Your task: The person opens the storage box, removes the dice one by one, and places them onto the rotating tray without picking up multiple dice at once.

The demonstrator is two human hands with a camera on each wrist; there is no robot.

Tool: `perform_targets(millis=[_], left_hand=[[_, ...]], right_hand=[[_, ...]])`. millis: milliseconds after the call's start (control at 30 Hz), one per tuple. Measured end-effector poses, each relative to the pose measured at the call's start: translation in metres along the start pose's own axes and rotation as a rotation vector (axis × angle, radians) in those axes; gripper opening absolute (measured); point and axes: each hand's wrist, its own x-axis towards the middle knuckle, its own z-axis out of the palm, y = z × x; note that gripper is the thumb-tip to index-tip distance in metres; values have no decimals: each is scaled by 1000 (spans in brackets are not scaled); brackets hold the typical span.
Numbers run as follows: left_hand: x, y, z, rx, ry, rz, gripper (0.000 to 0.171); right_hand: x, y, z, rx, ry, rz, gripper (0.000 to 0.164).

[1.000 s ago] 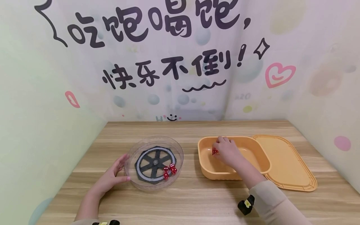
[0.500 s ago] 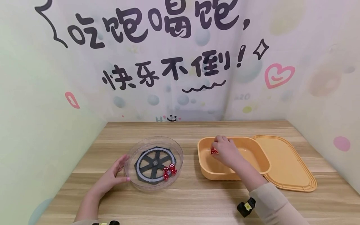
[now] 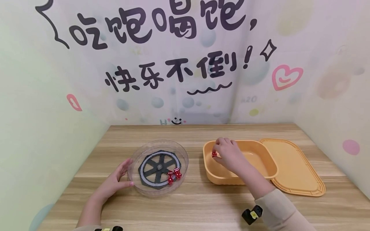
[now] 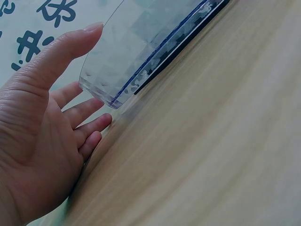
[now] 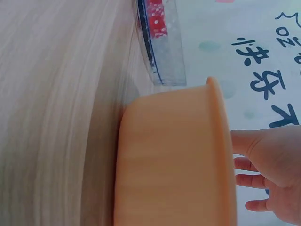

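In the head view my right hand (image 3: 229, 155) pinches a red die (image 3: 214, 154) with white pips over the left part of an orange plastic box (image 3: 212, 179). In the right wrist view the box wall hides the fingertips of that hand (image 5: 277, 172). My left hand (image 3: 115, 179) rests against the left side of a round clear dish (image 3: 136, 189), thumb and fingers spread along its wall. Several red dice (image 3: 174, 175) lie together in the dish, toward its right side. Under them a dark spoked wheel pattern (image 3: 159, 167) shows.
The orange lid (image 3: 300, 170) lies flat right of the box, partly under its edge. Wood-grain table (image 3: 185, 208) surface runs between dish and box and in front of them. A printed wall (image 3: 173, 106) stands behind, with side walls left and right.
My right hand has shifted left and slightly up inside the box area, bringing the red die nearer the box's left rim. The left hand and the dish stay where they were.
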Motion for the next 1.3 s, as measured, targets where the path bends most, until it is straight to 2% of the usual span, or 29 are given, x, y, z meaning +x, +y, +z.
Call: perform_targets(millis=[700, 933, 1300], left_hand=[[-2, 5, 0, -24, -3, 19, 93], [0, 2, 1, -14, 1, -1, 94], [0, 1, 0, -16, -2, 11, 94]], right_hand=[[4, -31, -14, -14, 75, -112, 17], [6, -42, -12, -26, 60, -128, 17], [10, -52, -7, -28, 85, -157, 13]])
